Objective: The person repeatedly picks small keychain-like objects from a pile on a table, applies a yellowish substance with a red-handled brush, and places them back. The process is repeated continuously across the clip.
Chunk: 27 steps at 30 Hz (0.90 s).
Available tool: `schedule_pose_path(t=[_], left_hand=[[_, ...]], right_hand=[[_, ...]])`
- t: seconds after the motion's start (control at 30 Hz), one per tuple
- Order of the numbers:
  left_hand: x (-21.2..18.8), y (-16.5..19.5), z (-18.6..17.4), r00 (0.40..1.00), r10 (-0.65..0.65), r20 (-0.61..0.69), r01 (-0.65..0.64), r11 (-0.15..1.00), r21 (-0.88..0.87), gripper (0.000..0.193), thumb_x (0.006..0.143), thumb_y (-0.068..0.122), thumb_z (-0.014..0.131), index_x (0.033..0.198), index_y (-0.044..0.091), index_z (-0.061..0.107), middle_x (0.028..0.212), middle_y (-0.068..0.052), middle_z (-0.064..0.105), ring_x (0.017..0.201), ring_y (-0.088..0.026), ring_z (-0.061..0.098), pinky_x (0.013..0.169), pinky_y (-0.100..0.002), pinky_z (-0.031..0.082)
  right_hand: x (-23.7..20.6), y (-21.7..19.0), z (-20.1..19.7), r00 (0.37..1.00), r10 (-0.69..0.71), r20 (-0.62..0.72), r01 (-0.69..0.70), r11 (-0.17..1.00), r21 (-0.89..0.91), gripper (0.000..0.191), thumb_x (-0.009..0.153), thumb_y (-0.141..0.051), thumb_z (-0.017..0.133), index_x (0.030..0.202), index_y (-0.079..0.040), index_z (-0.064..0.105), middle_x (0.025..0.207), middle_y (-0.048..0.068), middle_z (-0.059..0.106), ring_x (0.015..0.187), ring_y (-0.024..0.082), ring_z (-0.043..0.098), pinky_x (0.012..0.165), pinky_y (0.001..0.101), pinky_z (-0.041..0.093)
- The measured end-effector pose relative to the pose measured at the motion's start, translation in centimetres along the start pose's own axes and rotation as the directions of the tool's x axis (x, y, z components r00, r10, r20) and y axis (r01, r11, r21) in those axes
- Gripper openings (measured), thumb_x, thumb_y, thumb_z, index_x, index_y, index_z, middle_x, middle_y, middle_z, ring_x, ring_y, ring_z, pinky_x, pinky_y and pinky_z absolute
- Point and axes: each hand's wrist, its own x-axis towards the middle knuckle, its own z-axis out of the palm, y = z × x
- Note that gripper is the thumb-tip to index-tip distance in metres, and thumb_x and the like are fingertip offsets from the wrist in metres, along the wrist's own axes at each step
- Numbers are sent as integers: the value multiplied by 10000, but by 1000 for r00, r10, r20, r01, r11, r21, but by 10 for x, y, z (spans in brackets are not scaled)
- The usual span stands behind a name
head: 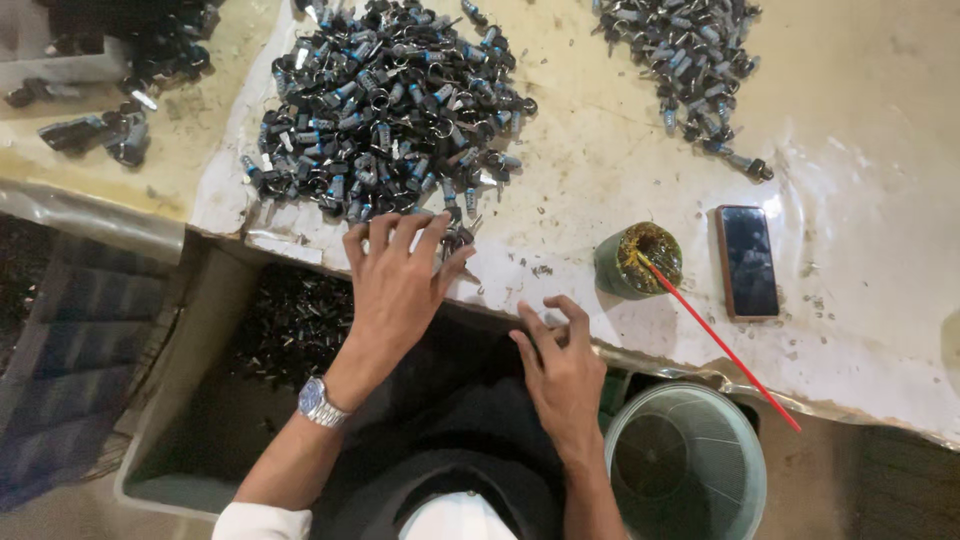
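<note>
A big heap of small dark metal parts with bluish bands (390, 105) lies on a pale, stained plastic-covered table (620, 180). My left hand (398, 275), with a wristwatch on its wrist, reaches to the heap's near edge, fingers spread over a few parts there. My right hand (560, 365) rests at the table's front edge, fingers curled; whether it holds a small part is not clear. A second, smaller heap of the same parts (680, 55) lies at the far right.
A small green pot of yellowish paste (640, 262) with a red stick (720, 345) in it stands by a dark phone (748, 262). A bin of dark parts (290, 325) sits below the table edge. A green bucket (685, 465) stands at lower right.
</note>
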Motion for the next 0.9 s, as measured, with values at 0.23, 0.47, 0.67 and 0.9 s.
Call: schedule_pose_path(t=[0.23,0.47,0.67,0.9], left_hand=[[20,13,15,976,0,218,-19,996,83,185,903,206,747,1055,102,732,1108,-82,699,1127,-292,584,1022,-460,404],[14,-20,-11,959,-278,49,252,766,-591,189,929,101,731,1110,70,689,1187,-57,737,1003,-214,640,868,-363,517],[-14,-26,-41,872,-405,274,421,339,-841,159,976,101,685,1126,62,649,1038,-8,756,921,-97,713,796,-253,568],[-32,-47,-62,988,-151,44,155,981,-115,129,876,159,797,913,47,744,995,-90,748,953,-305,668,844,-415,512]], right_hand=[[-37,3,6,960,171,-221,-68,911,407,184,877,31,784,1025,-76,761,1102,42,609,789,92,608,654,241,485],[-43,11,13,934,340,-110,-218,786,579,168,855,58,776,978,-53,753,1030,22,631,694,35,506,569,195,393],[-33,10,9,965,244,-97,-139,788,600,174,871,60,757,1002,-53,740,1008,19,648,699,30,517,578,182,396],[-33,14,9,954,293,-66,-179,730,659,168,867,65,757,993,-43,735,982,0,672,705,13,515,605,172,399]])
